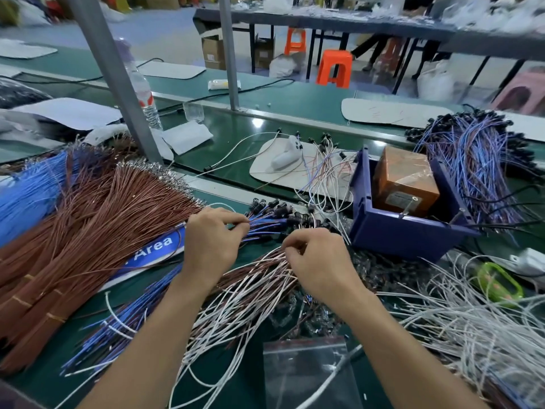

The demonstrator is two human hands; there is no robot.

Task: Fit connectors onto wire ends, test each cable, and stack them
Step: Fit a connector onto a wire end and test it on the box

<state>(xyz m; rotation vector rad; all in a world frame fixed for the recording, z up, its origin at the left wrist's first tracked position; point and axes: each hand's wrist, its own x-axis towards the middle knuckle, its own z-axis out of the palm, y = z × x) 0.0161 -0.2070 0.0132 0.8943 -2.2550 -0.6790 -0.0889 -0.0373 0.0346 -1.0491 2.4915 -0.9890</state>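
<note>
Blue wires (pixel 267 225) in pinching fingers of the left hand (pixel 211 243), white wires (pixel 262 271) in curled fingers of the right hand (pixel 320 261)

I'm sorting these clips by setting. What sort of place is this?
Probably a cable-assembly factory line: tied bundles of brown wires and blue wires cover a long green workbench, and more grey tables with orange plastic stools stand behind.

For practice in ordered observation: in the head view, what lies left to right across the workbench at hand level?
Blue wire bundle, brown wire bundle, left hand pinching connector-tipped cables, right hand pinching white-and-brown wires, blue bin, green-rimmed object.
</note>
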